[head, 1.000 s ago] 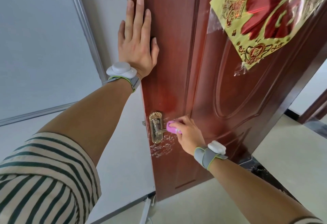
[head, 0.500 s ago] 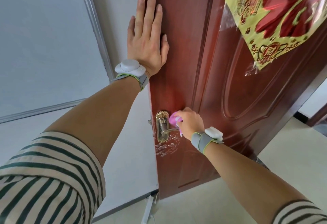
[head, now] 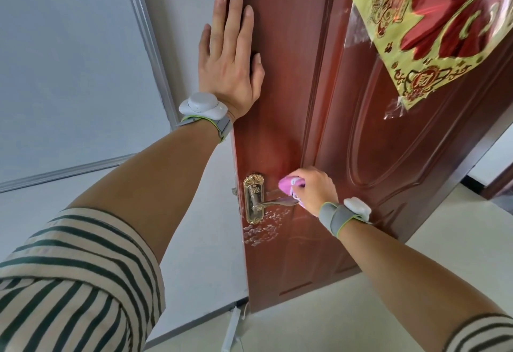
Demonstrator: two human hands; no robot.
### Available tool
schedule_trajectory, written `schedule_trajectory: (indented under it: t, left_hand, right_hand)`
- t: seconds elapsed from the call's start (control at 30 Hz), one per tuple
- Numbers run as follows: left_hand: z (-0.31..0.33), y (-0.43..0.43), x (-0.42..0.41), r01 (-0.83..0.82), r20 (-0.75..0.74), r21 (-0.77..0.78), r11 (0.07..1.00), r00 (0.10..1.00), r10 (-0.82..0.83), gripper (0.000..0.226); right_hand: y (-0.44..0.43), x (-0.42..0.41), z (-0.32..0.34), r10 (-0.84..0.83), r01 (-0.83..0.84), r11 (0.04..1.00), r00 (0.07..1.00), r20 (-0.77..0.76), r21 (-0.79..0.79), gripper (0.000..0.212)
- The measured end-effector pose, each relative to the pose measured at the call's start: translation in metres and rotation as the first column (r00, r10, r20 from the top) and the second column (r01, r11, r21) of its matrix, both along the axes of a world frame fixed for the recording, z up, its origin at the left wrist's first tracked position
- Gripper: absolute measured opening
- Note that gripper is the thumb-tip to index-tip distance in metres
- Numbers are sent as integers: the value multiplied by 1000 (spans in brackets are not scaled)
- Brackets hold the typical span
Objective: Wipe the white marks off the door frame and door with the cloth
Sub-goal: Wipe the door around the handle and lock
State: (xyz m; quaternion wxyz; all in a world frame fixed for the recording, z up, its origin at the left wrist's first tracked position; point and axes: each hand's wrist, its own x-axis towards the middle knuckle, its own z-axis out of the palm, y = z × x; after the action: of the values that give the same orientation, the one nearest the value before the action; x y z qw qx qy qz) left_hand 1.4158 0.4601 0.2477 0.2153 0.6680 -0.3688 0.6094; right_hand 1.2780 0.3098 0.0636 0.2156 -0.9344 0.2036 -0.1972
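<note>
Two hands on the door [head: 291,79]: left hand [head: 227,65] flat, fingers straight; right hand [head: 316,193] grips the pink cloth [head: 287,183] beside the handle [head: 273,204], above the white marks [head: 263,231]. The poster [head: 433,26] medallion reads "财".

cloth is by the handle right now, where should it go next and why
Probably down past the handle onto the white marks just below it. The right hand grips the cloth against the door above the handle, while the marks underneath show plainly. The left hand presses flat on the door.
</note>
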Motion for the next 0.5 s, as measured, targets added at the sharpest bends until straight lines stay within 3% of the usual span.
schedule_trajectory:
  t: [0.1,0.13,0.17,0.23,0.33,0.43,0.5]
  left_hand:
    - [0,1,2,1,-5,8,1000,1000,-1,53]
    - [0,0,2,2,-7,8,1000,1000,-2,53]
    - [0,-1,3,3,-6,5,1000,1000,-3,53]
    - [0,1,3,-8,-7,-2,1000,1000,8,52]
    - [-3,0,1,-59,7,-2,998,998,59,48]
    - [-6,-1,-2,-104,24,18,994,994,103,45]
    - [-8,-1,-4,-131,26,29,991,991,130,45]
  right_hand:
    - [-5,-3,-10,-139,153,988,958,-249,37,20]
    - [-10,-6,-11,-160,174,984,950,-269,31,19]
    - [-15,-10,-12,-161,168,986,962,-220,14,19]
    - [-19,-17,-15,-129,130,991,991,36,-30,17]
    - [-28,-16,-14,-67,92,994,938,339,-59,24]
    - [-32,-5,-18,-106,116,993,930,351,-8,28]
    - [-34,3,-34,-131,129,991,973,188,21,25]
